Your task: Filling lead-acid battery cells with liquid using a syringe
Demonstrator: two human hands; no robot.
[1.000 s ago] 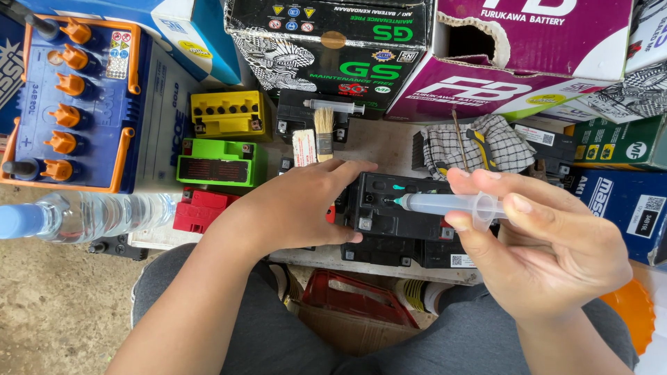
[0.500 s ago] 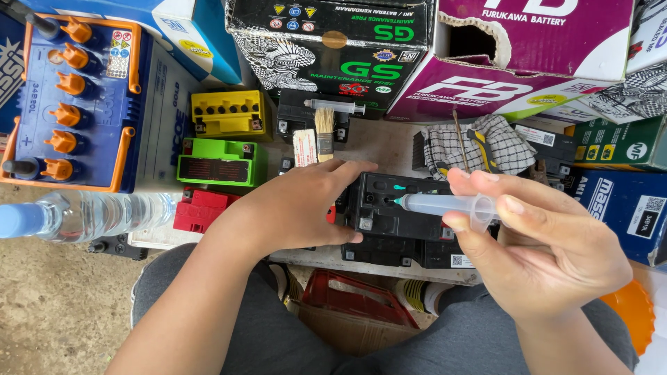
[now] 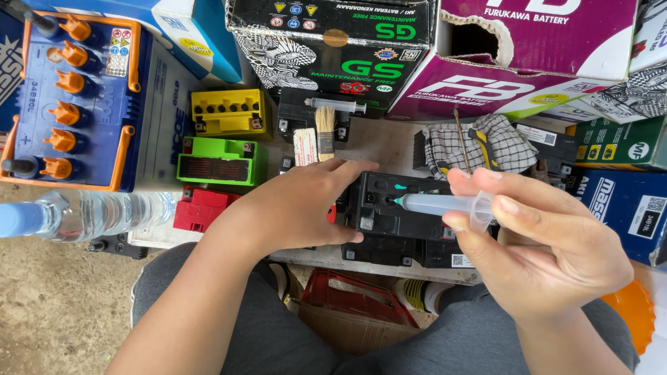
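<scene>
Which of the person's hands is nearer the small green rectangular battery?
Left. The left hand lies just right of the green battery; the right hand is far right, holding a clear plastic syringe.
</scene>
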